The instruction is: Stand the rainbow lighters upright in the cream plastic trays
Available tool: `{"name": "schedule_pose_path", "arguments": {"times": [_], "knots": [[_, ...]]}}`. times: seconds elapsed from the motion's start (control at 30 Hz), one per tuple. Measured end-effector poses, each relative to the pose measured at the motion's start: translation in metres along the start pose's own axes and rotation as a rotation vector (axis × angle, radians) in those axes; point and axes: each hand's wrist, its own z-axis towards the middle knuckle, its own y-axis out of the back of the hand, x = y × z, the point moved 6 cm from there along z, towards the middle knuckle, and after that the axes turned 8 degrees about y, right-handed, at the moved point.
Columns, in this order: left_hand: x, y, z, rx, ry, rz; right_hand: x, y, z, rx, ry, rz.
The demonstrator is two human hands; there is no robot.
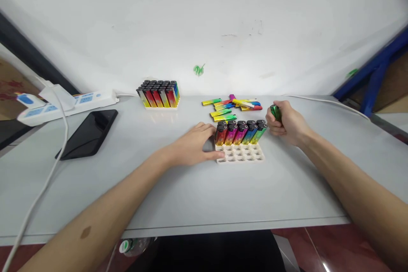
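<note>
A white rack (241,153) with rows of holes stands on the grey table. Its back rows hold several upright lighters (240,134) with black tops; the front rows show bare holes. My left hand (196,144) rests at the rack's left side, fingers apart, thumb on its front left corner and fingertips beside the red lighter. To the right of the rack, my right hand (285,123) is closed around a green lighter (276,112), raised above the table. Behind the rack lies a loose pile of coloured wrapped lighters (245,103).
A second white rack (162,108) full of lighters stands near the wall. At the left are a black phone (89,134), a power strip (95,98) and a white cable (47,185). A bottle (135,246) is below the table's front edge.
</note>
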Motion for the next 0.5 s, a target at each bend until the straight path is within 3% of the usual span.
{"name": "schedule_pose_path", "arguments": {"times": [0.5], "knots": [[0.0045,-0.0054,-0.0015,0.064,0.048,-0.026,-0.0025,-0.0032,-0.0007,0.015,0.003,-0.05]]}}
